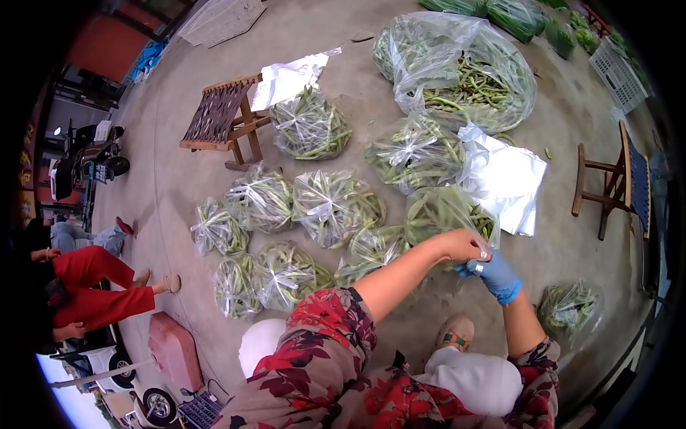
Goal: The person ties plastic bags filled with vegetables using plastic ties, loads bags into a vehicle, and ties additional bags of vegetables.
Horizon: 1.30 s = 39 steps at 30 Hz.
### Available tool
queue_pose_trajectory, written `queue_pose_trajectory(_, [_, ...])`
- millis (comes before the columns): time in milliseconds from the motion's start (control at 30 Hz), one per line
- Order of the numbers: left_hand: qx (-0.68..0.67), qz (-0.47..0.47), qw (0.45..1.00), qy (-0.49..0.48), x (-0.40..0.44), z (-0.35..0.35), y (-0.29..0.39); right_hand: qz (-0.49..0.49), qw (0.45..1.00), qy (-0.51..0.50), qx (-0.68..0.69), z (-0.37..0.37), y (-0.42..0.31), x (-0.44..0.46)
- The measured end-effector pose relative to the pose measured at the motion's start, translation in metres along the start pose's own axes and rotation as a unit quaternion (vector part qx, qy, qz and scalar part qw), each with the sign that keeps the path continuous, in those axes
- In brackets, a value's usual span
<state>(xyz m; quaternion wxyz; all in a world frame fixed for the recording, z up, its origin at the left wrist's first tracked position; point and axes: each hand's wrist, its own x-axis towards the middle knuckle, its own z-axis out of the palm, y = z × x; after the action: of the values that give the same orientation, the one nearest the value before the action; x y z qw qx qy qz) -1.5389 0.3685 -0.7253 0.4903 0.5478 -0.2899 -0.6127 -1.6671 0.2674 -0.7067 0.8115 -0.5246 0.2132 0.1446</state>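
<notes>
My left hand (463,247) is bare and closed on the gathered edge of a clear plastic bag (446,212) full of green beans. Touching it on the right, my right hand (494,276) wears a blue glove, its fingers closed at the same bag edge. Just above the hands lies a stack of white bags (502,181). Tied bags of beans (332,206) stand on the floor to the left. Behind the stack is a large open bag of beans (471,82). Exactly how the fingers grip the plastic is too small to tell.
A wooden folding stool (223,118) stands at the upper left, another stool (620,179) at the right. One bag of beans (569,307) lies at the lower right. A seated person in red trousers (96,286) is at the left, near a pink box (174,350).
</notes>
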Motion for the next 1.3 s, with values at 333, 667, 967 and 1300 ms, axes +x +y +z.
queue_pose_trajectory(333, [0.172, -0.08, 0.948, 0.256, -0.005, -0.002, -0.001, -0.098, 0.961, 0.254, 0.044, -0.021, 0.041, 0.018])
queue_pose_trajectory(667, [-0.606, 0.01, 0.777, 0.168, -0.003, -0.004, -0.05, -0.146, 0.887, 0.142, 0.413, -0.038, 0.056, 0.026])
queue_pose_trajectory(967, [-0.31, -0.023, 0.937, 0.159, -0.006, -0.006, -0.019, -0.022, 0.929, 0.129, -0.347, -0.054, -0.019, 0.019])
queue_pose_trajectory(1300, [-0.474, 0.131, 0.829, 0.267, -0.009, 0.024, -0.054, 0.163, 0.911, 0.258, 0.278, -0.106, 0.047, 0.048])
